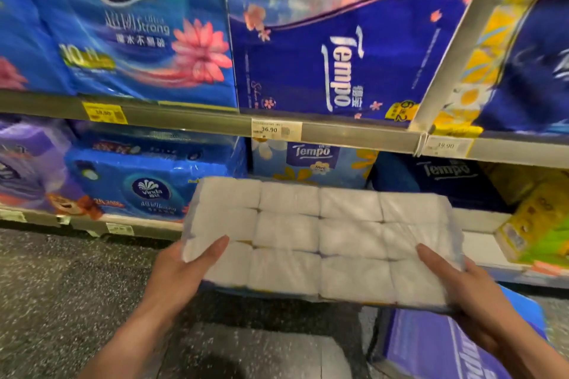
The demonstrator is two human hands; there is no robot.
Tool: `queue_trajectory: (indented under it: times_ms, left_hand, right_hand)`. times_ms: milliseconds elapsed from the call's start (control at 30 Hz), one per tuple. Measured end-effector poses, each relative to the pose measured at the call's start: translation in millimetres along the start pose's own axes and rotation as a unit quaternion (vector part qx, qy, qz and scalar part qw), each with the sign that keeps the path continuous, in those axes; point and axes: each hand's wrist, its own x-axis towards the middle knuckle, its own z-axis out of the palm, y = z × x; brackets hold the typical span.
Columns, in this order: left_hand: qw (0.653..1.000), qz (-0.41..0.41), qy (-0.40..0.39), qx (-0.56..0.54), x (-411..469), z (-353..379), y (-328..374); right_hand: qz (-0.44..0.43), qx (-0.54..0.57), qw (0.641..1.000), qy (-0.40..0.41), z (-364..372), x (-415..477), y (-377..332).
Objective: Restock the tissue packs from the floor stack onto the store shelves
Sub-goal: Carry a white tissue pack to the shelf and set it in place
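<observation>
Holding one tissue pack (320,243) flat in the lower centre of the frame, both hands grip its short ends. The left hand (181,274) clamps the left edge with the thumb lying straight on top. The right hand (465,289) does the same on the right edge. The other fingers are under the pack and hidden, so I can't tell how far they curl. Both forearms come in from the bottom corners, bare.

The pack is clear crinkly plastic film over soft white bundles, 12 showing on top in 4 columns by 3 rows. It sits in the air over the floor (61,286), which is dark and speckled. Its far edge is in front of the lower shelf (480,240), a bare white board at that spot; I can't tell whether they touch.

The upper shelf carries 1 glossy blue Vinda pack (138,24) with a pink flower and 1 dark blue Tempo pack (338,64) beside it. The grey shelf rail (200,120) has 3 price labels, 1 yellow and 2 white.

The lower shelf has 1 blue Vinda pack (147,184), 1 Tempo Mini pack (311,160) with yellow flowers, 1 navy Tempo pack (446,175) and 1 yellow-green pack (535,231) at the right. One purple pack (431,348) lies on the floor at lower right, under the right hand.
</observation>
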Motion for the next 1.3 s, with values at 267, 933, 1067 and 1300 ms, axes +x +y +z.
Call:
queue_trajectory:
  times_ms: [267, 933, 1067, 1300]
  left_hand:
    - [0.997, 0.079, -0.013, 0.005, 44, 21, 66]
    - [0.992, 0.109, 0.039, 0.058, 135, 57, 25]
    - [0.987, 0.121, 0.017, 0.1, 155, 62, 19]
    - [0.947, 0.165, 0.062, 0.267, 139, 68, 1]
  right_hand:
    - [-0.101, 0.034, 0.994, -0.031, 8, 34, -62]
    - [-0.065, 0.015, 0.998, -0.005, 47, 169, -37]
    - [-0.066, -0.023, 0.998, -0.008, 60, 184, -34]
    - [-0.053, -0.128, 0.989, -0.043, 49, 179, -40]
